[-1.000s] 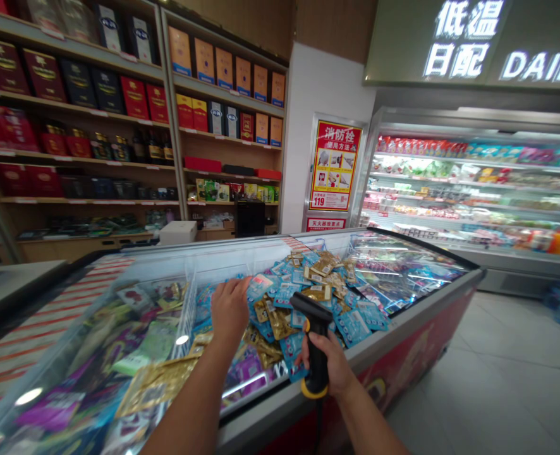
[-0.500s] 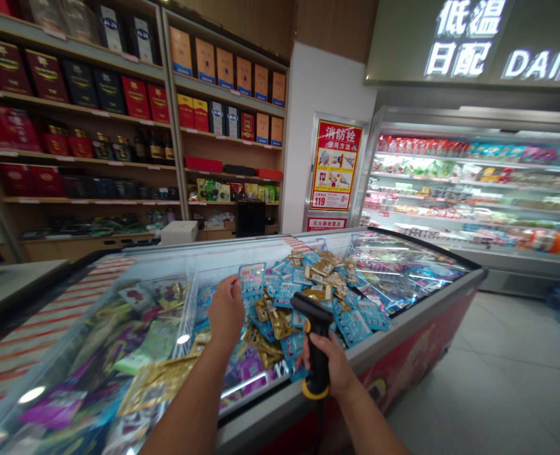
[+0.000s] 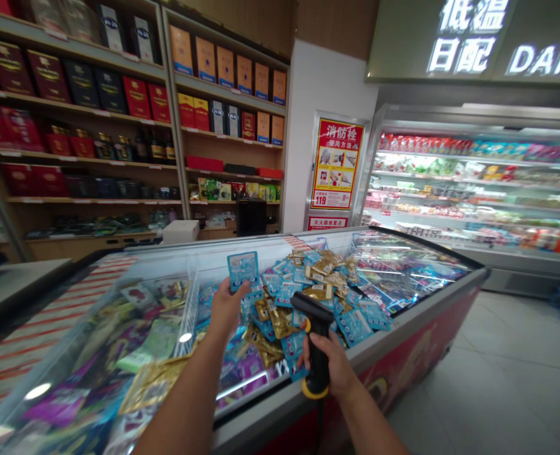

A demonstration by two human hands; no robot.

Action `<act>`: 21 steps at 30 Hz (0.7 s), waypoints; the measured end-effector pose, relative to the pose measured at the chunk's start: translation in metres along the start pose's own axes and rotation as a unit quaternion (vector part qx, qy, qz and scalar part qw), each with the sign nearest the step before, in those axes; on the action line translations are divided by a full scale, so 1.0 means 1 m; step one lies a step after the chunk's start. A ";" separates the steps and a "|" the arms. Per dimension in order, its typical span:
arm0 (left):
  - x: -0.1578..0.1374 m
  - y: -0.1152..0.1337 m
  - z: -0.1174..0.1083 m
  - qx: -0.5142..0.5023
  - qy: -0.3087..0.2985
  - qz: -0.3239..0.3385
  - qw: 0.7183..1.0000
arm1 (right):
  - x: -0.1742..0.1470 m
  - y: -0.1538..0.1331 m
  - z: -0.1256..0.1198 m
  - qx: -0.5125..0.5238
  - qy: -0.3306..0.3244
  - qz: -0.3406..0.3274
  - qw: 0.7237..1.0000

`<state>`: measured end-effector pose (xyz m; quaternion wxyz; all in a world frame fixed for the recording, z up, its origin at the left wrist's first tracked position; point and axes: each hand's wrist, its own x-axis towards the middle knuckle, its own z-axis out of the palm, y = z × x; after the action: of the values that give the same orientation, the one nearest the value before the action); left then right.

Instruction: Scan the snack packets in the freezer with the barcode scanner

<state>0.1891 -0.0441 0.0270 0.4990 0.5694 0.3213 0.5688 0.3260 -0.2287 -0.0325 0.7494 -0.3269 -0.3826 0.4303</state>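
A flat blue-and-white plastic packet stands upright above the open chest freezer, pinched by its lower edge in the left hand. Just beside it, the right hand grips a black handheld scanner with yellow trim, above heaped blue and gold packets.

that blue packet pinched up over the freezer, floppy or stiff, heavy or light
Probably light: the left hand lifts the blue packet by its lower edge with fingertips alone. It stands flat and upright, so likely fairly stiff, perhaps frozen. Its glossy film may be slippery, like the packets heaped in the chest freezer.
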 end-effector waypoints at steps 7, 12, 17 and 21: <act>0.015 -0.002 -0.016 -0.061 0.077 0.008 0.995 | -0.001 -0.005 0.002 -0.012 -0.006 0.014 1.000; 0.018 -0.005 -0.025 -0.017 0.132 -0.005 0.991 | -0.002 -0.008 0.002 -0.009 -0.008 0.022 1.000; 0.016 -0.004 -0.025 0.023 0.147 0.009 0.989 | -0.004 -0.009 0.003 -0.007 -0.023 0.036 0.999; 0.018 -0.007 -0.027 0.035 0.149 0.015 0.988 | -0.004 -0.008 0.003 -0.009 -0.028 0.034 0.999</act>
<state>0.1672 -0.0203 0.0226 0.4165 0.5000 0.4033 0.6434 0.3253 -0.2356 -0.0256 0.7205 -0.3341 -0.3960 0.4609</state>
